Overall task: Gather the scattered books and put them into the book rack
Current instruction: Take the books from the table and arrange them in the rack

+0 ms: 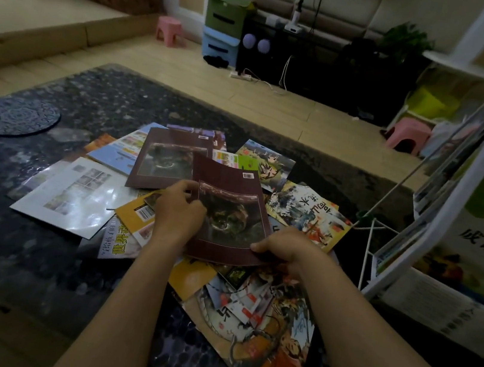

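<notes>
Thin picture books lie scattered in a heap on a dark glass table [36, 247]. A maroon book [230, 210] is lifted at a tilt above the heap. My left hand [178, 211] grips its left edge. My right hand [282, 249] pinches its lower right corner. A second maroon book [166, 156] lies flat just behind. A white glossy book [75, 196] lies at the left, a painted book [308, 215] at the right, and a large illustrated book [260, 327] nearest me. The white book rack [459, 190] stands at the right with several books in it.
A dark round mat [19, 117] lies at the table's far left. Pink stools [170, 31] [408, 136] stand on the wooden floor beyond. A black cabinet [321, 66] and stacked green and blue bins [223, 26] line the far wall. A power strip [241, 75] lies on the floor.
</notes>
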A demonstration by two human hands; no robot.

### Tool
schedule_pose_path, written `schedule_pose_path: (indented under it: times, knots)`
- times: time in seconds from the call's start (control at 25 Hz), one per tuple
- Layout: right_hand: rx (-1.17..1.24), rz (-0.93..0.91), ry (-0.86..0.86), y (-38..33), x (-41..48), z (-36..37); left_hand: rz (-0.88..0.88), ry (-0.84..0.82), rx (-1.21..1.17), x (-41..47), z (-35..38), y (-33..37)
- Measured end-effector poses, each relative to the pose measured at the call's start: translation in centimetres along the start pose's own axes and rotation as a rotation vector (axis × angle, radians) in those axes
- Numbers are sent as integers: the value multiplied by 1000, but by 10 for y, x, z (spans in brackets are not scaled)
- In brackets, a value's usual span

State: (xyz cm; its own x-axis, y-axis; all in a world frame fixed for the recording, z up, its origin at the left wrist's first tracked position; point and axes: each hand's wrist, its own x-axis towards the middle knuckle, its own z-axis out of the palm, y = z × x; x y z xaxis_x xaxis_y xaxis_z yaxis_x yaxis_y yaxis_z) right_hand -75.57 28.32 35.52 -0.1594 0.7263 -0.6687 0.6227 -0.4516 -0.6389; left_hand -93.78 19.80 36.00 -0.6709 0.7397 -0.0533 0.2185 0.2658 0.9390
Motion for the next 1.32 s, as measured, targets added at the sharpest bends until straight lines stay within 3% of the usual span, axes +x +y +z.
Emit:
schedule_pose_path:
  times: [0.16, 0.28, 0.4, 0.52, 0.68, 0.84, 1.04, 1.32]
  knots:
    - [297, 31, 15, 3, -2, -12, 10, -76, -86, 6, -4, -2]
    - [477, -86, 128, 0, -5, -19, 174, -186, -11, 8, -5, -4]
    - [619, -263, 216, -17, -23, -23, 389, -127, 215, 4, 2, -5]
    - [622, -473, 240, -40, -55, -33, 541, 36, 170, -1, 5, 5]
    - [467, -712, 200, -64, -86, -49, 568, 120, -88, -18, -2, 34]
    - [54, -881, 441, -70, -99, -57, 547, 128, -189, -28, 2, 47]
    - [-320, -959, 775, -58, -110, -79, 529, 13, -289, -46, 10, 61]
    - [-448, -1110, 892, -45, -193, -161, 645, -176, -299, -102, 40, 146]
